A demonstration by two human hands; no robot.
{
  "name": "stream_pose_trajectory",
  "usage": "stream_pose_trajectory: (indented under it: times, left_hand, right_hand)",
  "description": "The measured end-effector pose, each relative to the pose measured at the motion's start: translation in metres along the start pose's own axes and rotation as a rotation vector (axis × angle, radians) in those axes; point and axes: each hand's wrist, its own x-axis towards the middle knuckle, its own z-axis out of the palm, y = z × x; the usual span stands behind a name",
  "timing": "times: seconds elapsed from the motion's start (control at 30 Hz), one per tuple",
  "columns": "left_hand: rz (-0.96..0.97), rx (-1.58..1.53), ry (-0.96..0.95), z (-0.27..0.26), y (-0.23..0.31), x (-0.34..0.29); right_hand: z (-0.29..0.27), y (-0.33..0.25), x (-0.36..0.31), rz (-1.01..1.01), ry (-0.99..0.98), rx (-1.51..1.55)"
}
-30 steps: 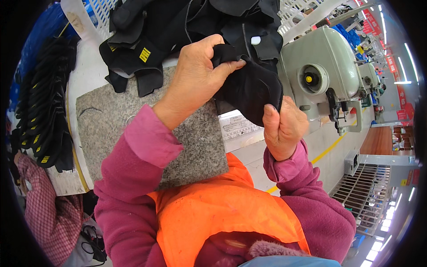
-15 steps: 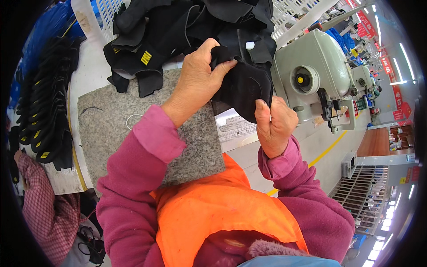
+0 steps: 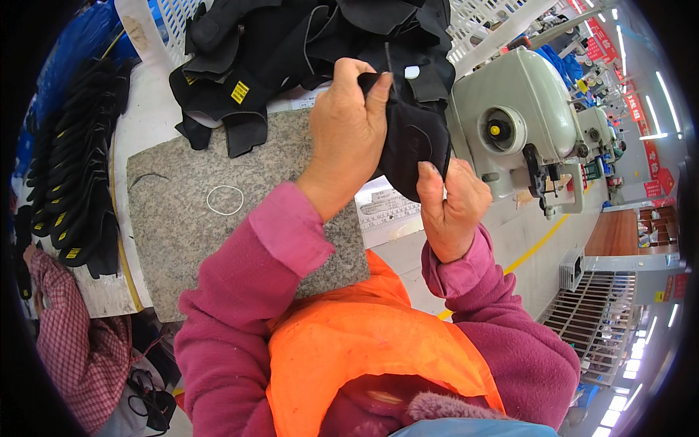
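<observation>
A black padded fabric piece [image 3: 416,142] with a stitched curved outline hangs between my two hands. My left hand [image 3: 348,120] pinches its upper left edge between thumb and fingers. At its lower right edge my right hand [image 3: 453,204] grips with the thumb on top and the fingers behind. Beyond them lies a heap of similar black pieces [image 3: 287,54], one with a yellow label [image 3: 239,93]. Below my left hand a grey speckled stone slab [image 3: 189,251] rests on the table, with a thin white ring [image 3: 225,200] on it.
A pale green sewing machine [image 3: 510,109] stands close on the right. White plastic basket walls [image 3: 175,33] flank the heap. At left hangs a row of black pieces with yellow labels [image 3: 76,167]; below it is a checked sleeve [image 3: 69,342]. A printed ruler strip [image 3: 389,211] lies beside the slab.
My left hand has shifted right, closer to my right hand, still pinching the black piece. The white ring on the slab is now fully uncovered. My right hand has barely moved.
</observation>
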Motion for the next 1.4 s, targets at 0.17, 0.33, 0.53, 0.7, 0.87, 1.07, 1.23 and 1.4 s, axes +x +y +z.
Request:
stream_pose_trajectory:
  times: [0.17,0.33,0.53,0.7,0.87,1.07,1.23,1.4]
  left_hand:
    - [0.215,0.325,0.045,0.023,-0.011,0.013]
    - [0.202,0.360,0.065,0.018,-0.012,0.015]
    - [0.230,0.366,-0.020,0.015,-0.002,0.017]
    - [0.280,0.296,0.047,0.009,0.000,0.024]
    - [0.214,0.195,0.010,0.011,-0.002,0.023]
    - [0.071,0.157,0.047,0.015,-0.013,0.017]
    - [0.055,0.219,-0.091,0.017,-0.018,0.019]
    - [0.025,0.243,-0.121,0.016,-0.018,0.018]
  right_hand:
    - [0.004,-0.002,0.004,-0.012,0.019,-0.057]
    - [0.003,-0.002,0.004,0.000,0.012,-0.021]
    - [0.001,0.001,-0.003,-0.001,0.062,0.080]
    - [0.003,0.004,-0.005,-0.035,0.074,0.039]
    - [0.003,0.004,-0.005,-0.025,0.112,0.073]
    - [0.002,0.002,0.001,-0.014,0.128,0.048]
    - [0.002,-0.002,0.005,0.002,0.082,0.051]
    - [-0.005,-0.004,0.007,-0.042,0.068,-0.011]
